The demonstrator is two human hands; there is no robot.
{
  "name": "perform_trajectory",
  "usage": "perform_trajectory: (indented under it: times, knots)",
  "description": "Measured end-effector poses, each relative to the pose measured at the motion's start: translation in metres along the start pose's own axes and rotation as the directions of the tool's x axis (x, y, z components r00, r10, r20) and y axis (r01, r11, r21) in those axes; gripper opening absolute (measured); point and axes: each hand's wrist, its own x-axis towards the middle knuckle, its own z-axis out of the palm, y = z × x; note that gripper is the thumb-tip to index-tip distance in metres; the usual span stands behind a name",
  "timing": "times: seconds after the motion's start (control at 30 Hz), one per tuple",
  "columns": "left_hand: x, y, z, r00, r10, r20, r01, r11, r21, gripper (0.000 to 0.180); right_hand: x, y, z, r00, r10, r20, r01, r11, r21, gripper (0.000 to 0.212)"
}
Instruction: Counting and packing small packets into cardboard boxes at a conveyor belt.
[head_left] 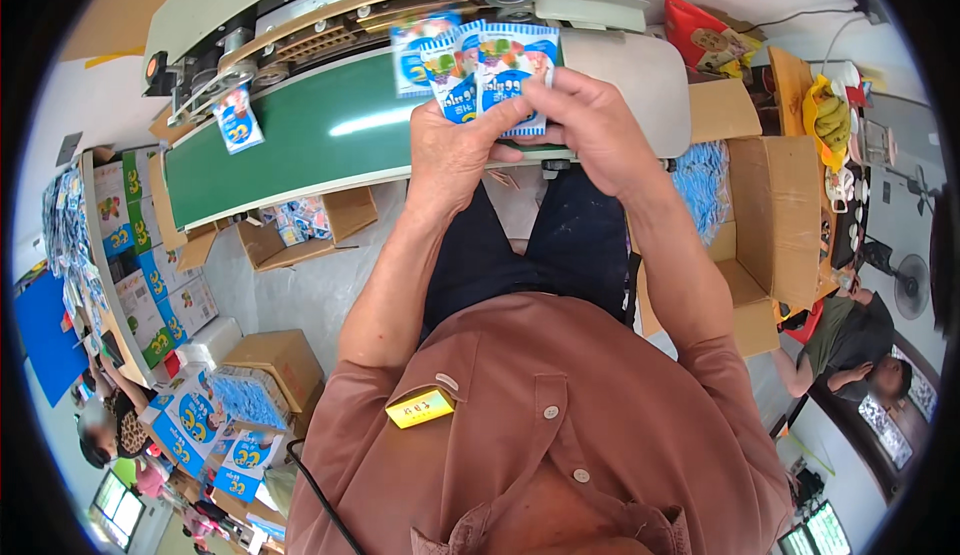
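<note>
In front of me, above the near edge of a green conveyor belt (300,130), both my hands grip small blue-and-white packets with fruit pictures. My left hand (450,150) is closed, its thumb over the lower part of one packet (455,80). My right hand (595,130) pinches another packet (518,55) by its right side, and the two overlap. Behind them a blurred packet (410,65) shows over the belt; whether it is held I cannot tell. Farther left, a single packet (238,122) lies by the belt's far edge.
Machine rollers with a brown drive belt (370,10) run along the far side. Open cartons of packets stand below left (345,215) and at right (780,215). Printed boxes (165,295) are stacked at left. Other people (870,355) are at right and far left.
</note>
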Motion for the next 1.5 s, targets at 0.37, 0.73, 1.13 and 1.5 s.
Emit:
perform_trajectory:
  times: [0.37,0.73,1.13,1.5]
  knots:
    - [-0.002,0.009,-0.025,0.988,-0.108,0.113,0.108,0.994,0.007,0.033,0.025,-0.026,-0.027,0.956,-0.019,-0.292,-0.015,0.994,-0.112,0.034]
    - [-0.001,0.003,-0.013,0.914,-0.213,0.347,0.188,0.977,0.104,0.028,-0.009,-0.014,0.008,0.998,0.067,-0.005,-0.067,0.982,-0.176,0.03]
    - [-0.03,0.007,-0.034,0.794,-0.431,0.428,0.336,0.899,0.283,0.03,0.035,-0.026,-0.036,0.964,0.056,-0.26,-0.075,0.995,-0.062,0.031]
    - [-0.095,-0.013,-0.115,0.794,-0.411,0.449,0.268,0.898,0.348,0.032,0.048,-0.014,-0.01,0.978,0.071,-0.195,-0.109,0.976,-0.186,0.04]
